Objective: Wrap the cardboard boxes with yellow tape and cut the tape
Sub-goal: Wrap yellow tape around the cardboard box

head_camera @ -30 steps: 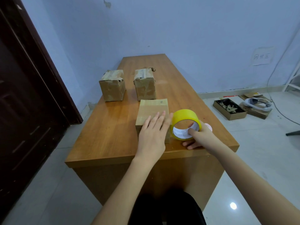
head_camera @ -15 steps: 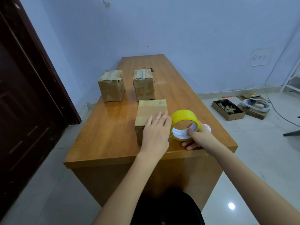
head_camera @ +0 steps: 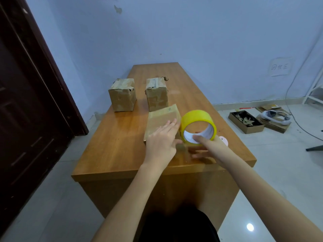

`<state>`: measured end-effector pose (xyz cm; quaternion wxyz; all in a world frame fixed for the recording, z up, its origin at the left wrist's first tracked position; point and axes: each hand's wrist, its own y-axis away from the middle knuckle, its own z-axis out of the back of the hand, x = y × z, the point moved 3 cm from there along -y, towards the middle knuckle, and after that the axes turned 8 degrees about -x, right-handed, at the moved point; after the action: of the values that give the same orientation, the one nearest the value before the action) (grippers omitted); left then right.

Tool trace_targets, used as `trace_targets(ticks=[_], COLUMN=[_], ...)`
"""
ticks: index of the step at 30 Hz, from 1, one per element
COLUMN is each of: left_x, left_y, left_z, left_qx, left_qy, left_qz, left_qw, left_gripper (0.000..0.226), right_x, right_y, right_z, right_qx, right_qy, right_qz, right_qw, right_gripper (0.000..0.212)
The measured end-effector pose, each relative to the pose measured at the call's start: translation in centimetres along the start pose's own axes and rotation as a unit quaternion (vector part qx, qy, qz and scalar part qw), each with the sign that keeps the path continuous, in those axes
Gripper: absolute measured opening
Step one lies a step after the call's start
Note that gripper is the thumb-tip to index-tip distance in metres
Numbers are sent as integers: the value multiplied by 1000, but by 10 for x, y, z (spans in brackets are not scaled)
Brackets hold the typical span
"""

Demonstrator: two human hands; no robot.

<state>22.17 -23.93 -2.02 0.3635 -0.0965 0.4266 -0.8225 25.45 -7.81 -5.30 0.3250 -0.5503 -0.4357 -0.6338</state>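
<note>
Taping under way at the near end of a wooden desk. Left hand flat, fingers straight, pressing on top of the nearest cardboard box. Right hand gripping the yellow tape roll, thumb hooked through the core, roll on edge and touching the box's right side. Apparently the opening step: drawing tape off the roll, though no free strip clearly visible. Next move likely calling for a firm hold on the box while carrying the roll around it. Two more boxes waiting farther back, old tape showing, no yellow on them yet.
</note>
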Motion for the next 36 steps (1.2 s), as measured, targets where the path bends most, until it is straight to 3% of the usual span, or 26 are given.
trace_targets(ticks=[9, 18, 24, 29, 36], left_x=[9, 28, 42, 39, 41], left_y=[-1, 8, 16, 12, 8], left_z=[16, 28, 33, 35, 37], left_qx=[-40, -54, -60, -5, 2], left_qy=[22, 84, 117, 94, -110], left_qz=[87, 141, 207, 198, 77], left_qw=[995, 985, 969, 976, 991], left_gripper=[50, 50, 44, 45, 43], right_x=[29, 56, 63, 66, 67], right_y=[0, 4, 2, 8, 7], right_z=[-14, -19, -8, -9, -12], right_qx=[97, 83, 23, 21, 23], right_qy=[-27, 67, 142, 167, 173], right_qz=[27, 68, 95, 110, 121], right_qw=[995, 992, 985, 980, 977], right_gripper=[29, 8, 15, 13, 19])
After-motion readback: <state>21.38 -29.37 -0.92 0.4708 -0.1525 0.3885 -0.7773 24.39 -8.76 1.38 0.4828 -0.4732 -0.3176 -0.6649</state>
